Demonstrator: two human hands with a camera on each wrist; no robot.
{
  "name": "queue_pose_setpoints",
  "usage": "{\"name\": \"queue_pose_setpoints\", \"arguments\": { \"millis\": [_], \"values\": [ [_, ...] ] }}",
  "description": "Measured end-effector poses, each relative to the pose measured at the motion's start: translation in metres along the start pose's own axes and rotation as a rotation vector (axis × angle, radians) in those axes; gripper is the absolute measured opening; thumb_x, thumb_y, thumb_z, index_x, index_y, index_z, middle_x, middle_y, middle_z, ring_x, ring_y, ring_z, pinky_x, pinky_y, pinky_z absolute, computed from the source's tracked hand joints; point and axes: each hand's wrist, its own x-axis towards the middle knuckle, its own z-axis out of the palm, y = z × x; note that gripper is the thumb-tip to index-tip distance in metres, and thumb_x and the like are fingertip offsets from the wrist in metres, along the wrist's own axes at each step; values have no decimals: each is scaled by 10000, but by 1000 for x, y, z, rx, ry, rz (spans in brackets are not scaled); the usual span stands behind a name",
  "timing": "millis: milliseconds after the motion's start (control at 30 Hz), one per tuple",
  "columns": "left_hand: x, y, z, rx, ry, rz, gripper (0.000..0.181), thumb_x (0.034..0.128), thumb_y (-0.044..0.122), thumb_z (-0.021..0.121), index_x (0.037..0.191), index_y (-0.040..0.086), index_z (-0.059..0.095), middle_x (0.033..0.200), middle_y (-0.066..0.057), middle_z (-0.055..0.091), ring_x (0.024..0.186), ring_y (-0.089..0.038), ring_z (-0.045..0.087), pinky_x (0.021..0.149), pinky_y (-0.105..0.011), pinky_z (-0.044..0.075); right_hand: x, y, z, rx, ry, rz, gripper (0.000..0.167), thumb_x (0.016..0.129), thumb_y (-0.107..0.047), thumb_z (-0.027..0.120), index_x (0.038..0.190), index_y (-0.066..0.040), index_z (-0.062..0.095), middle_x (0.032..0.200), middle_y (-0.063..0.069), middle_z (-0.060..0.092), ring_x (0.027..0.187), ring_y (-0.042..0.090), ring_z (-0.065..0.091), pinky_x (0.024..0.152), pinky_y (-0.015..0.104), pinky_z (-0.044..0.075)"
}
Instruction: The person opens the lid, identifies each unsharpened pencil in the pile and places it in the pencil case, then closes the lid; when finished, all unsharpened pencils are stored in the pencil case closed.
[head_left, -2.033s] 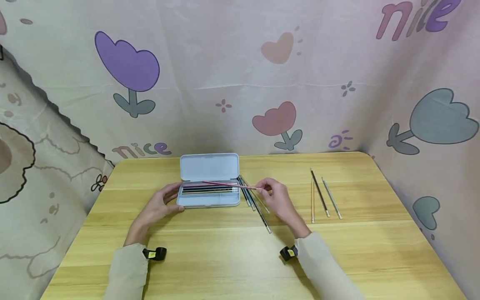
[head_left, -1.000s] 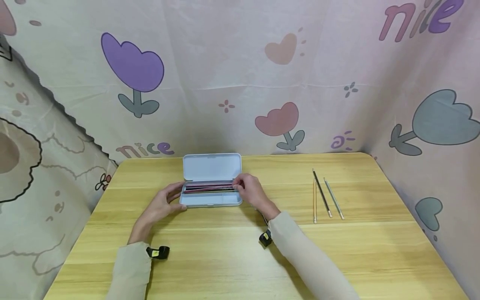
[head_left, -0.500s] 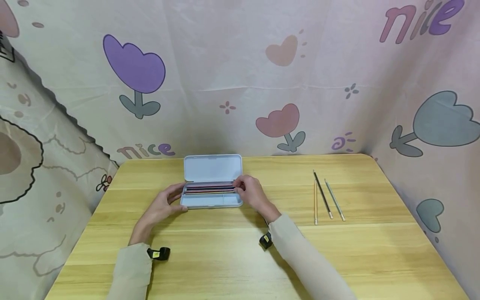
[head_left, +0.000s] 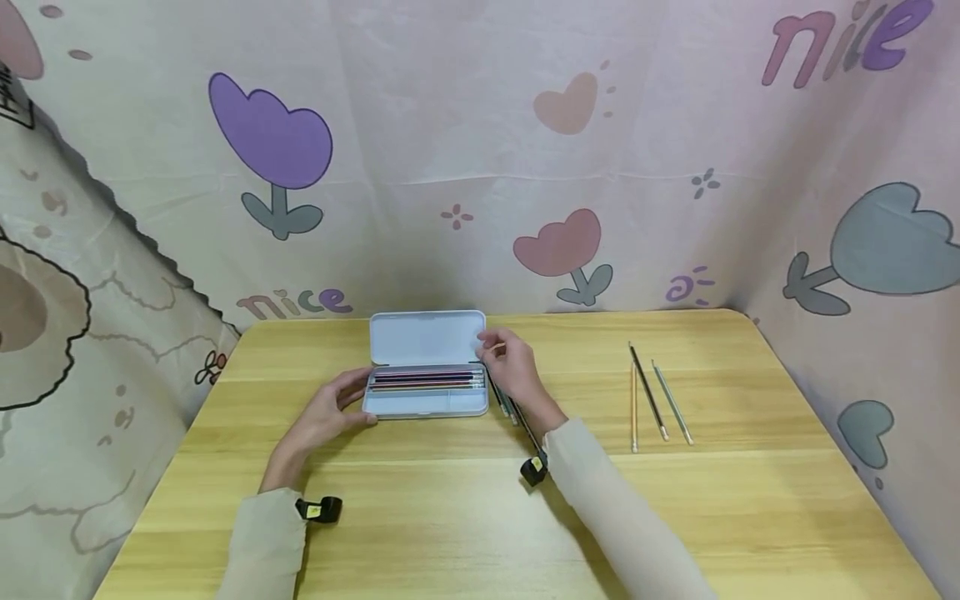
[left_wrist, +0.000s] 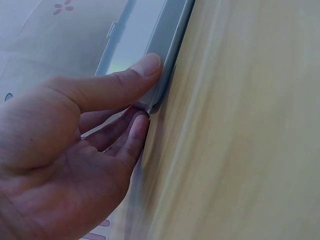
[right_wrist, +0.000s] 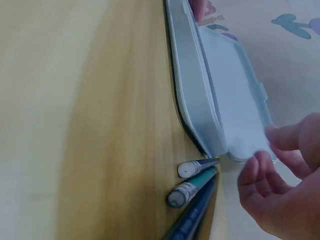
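Note:
A pale blue pencil case lies with its lid raised, towards the back of the table. Several pencils rest side by side in its rear compartment. My left hand holds the case's left end, thumb at the front corner and fingers behind, as the left wrist view shows. Beside the lid's right edge hovers my right hand, fingers bent loosely with nothing between them; whether they touch the lid I cannot tell. Under that hand lie several more pencils with eraser ends, partly hidden in the head view.
On the right of the wooden table lie an orange pencil, a black pencil and a green-grey pencil. A printed cloth hangs behind the table and at its sides.
My right hand brought a dark red pencil left into the case, let go of it among the others, then rose to the lid's right edge. My left hand keeps its hold.

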Motion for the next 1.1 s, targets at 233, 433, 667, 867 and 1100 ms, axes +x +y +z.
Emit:
{"name": "queue_pose_setpoints", "arguments": {
  "millis": [233, 433, 667, 867, 1100],
  "values": [
    [-2, 0, 3, -4, 18, -19, 857, 839, -79, 774, 1569, -37, 327, 1539, -311, 395, 1406, -509, 397, 1149, -475, 405, 25, 2, 3, 97, 127, 97, 197, 959, -32, 679, 1149, 1, 721, 1038, 126, 692, 935, 252, 679, 789, 279, 605],
    [-3, 2, 5, 5, 11, -21, 851, 846, -67, 777, 1568, -37, 329, 1536, -313, 397, 1404, -512, 399, 1154, -491, 402, 35, -4, 0, 150, 164, 173, 187, 984, -57, 668, 1149, 1, 737, 1085, 129, 711, 949, 240, 668, 775, 261, 595],
    [-2, 4, 4, 37, 20, -30, 857, 834, -61, 788, 1563, -38, 338, 1521, -308, 417, 1397, -511, 410, 1154, -493, 401, 33, -13, -2, 206, 132, 219, 215, 1023, -146, 643, 1176, -38, 748, 1128, 110, 715, 980, 227, 655, 804, 308, 613],
    [0, 5, 3, 24, 16, -18, 839, 828, -81, 786, 1549, -48, 358, 1512, -306, 430, 1399, -505, 411, 1165, -480, 388, 28, -18, -3, 202, 146, 195, 224, 1020, -169, 659, 1176, -40, 754, 1119, 100, 725, 957, 225, 664, 822, 367, 634],
    [1, 4, 0, 18, 13, -20, 854, 824, -88, 789, 1551, -64, 341, 1495, -325, 438, 1397, -511, 409, 1147, -446, 409, 17, -24, -4, 183, 142, 147, 149, 989, -171, 708, 1045, -51, 775, 1011, 81, 738, 889, 203, 669, 732, 276, 631]
  ]
}}
